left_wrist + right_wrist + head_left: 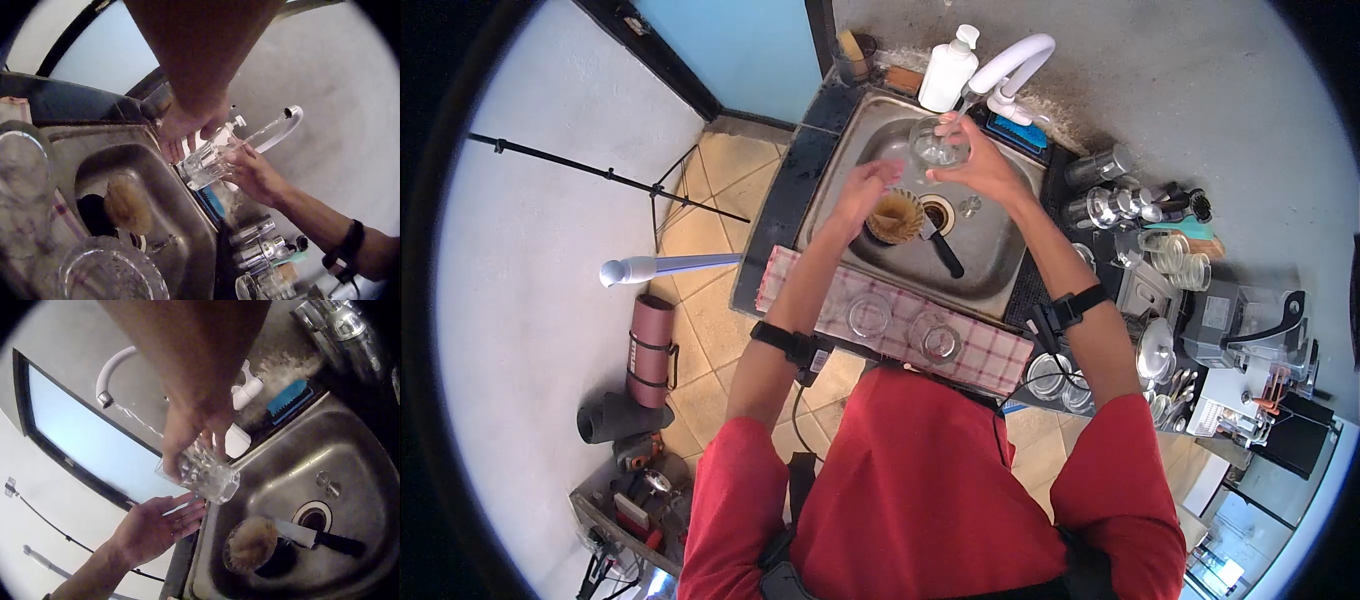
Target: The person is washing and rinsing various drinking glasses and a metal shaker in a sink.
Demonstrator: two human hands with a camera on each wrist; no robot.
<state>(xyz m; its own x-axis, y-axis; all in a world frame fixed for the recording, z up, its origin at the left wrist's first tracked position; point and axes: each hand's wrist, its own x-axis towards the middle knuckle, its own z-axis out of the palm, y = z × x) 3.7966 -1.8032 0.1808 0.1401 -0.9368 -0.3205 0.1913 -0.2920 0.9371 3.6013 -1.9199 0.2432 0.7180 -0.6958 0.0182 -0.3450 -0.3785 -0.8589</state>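
Observation:
My right hand [985,170] grips a clear glass [209,478] over the sink [960,270], under the white faucet [1020,60]. Water runs from the spout into the glass, which is tilted in the right wrist view. Beside its base, my left hand [147,531] is held with palm turned up and fingers straight, holding nothing. Below the hands, a brown-stained paper coffee filter [895,217] sits in the sink. Next to it lies a knife [945,255] with a black handle, its blade reaching toward the drain [312,517].
On a checked cloth [990,360] along the sink's front edge stand clear glasses [868,315]. A white pump bottle [948,75] and blue brush [289,400] are behind the sink. Metal canisters [1105,207], jars [1190,270] and lids crowd the counter at right.

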